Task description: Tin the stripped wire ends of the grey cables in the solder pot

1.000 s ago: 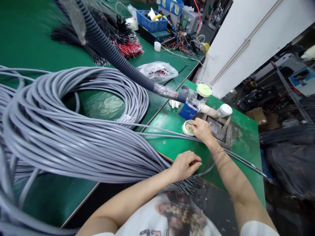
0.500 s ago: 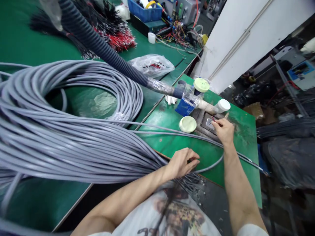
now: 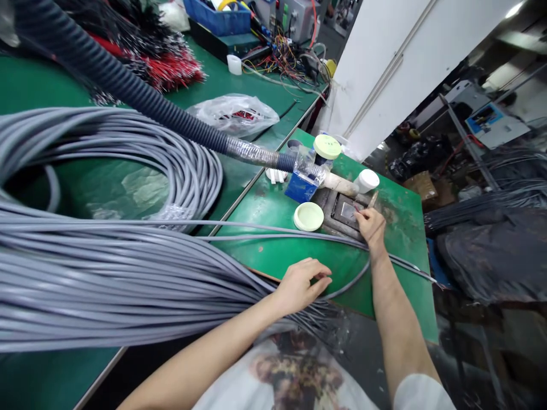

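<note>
Right hand (image 3: 371, 229) is the one that counts here – its fingers are pinched on a thin reddish wire end (image 3: 357, 209), at the far end of the person's reach on the green worktop (image 3: 269, 250). The wire end sticks out past the fingertips, pointing forward and left, toward the silvery square (image 3: 347, 211) set in a dark block (image 3: 328, 219). The square lies just left of those fingertips; touching or slightly apart, can't tell, too small. Grey cable (image 3: 354, 281) bows from below the right hand back toward the person and to the left, passing by the left thumb.

Left hand (image 3: 300, 285) sits nearer the body, well apart from the square – fingers loosely curved, a gap between thumb and forefinger, nothing visible in it. The right hand is clearly the closer one to the block.

Pale round dish (image 3: 308, 216) is just left of the block, pale nozzle (image 3: 337, 183) along its far side, white-capped jar (image 3: 367, 180) beyond. Two straight cables (image 3: 256, 226) run crosswise between block and left hand, continuing under the right wrist or forearm.
</note>
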### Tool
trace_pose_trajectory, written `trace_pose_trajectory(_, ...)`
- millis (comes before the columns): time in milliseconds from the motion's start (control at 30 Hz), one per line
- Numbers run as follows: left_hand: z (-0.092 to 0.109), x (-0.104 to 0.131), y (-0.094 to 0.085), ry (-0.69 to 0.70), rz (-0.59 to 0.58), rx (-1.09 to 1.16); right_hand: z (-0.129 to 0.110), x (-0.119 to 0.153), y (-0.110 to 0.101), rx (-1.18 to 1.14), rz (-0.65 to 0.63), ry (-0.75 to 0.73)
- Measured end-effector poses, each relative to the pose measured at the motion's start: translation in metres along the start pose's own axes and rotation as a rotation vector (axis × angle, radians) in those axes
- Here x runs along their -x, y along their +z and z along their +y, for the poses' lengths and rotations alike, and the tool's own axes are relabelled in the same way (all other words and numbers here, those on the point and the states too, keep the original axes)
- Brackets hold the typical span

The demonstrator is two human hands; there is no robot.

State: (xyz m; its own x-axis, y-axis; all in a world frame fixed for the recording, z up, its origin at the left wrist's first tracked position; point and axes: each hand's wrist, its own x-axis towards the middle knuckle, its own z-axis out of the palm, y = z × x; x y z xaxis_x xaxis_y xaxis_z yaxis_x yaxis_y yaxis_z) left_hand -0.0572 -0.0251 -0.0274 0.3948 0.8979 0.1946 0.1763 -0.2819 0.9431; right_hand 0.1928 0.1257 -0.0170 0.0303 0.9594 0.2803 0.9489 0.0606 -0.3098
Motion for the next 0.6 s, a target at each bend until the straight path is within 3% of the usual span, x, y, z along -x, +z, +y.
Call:
trace_pose_trajectory(400,0.001,0.0,0.0,0.008,0.005,-0.016,-0.003,0.002,0.001,-0.011,0.001,0.009)
trace_pose_trajectory(600,-0.001,0.001,0.0,0.027,0.001,0.0,-0.024,0.001,-0.02,-0.15,0.024,-0.047)
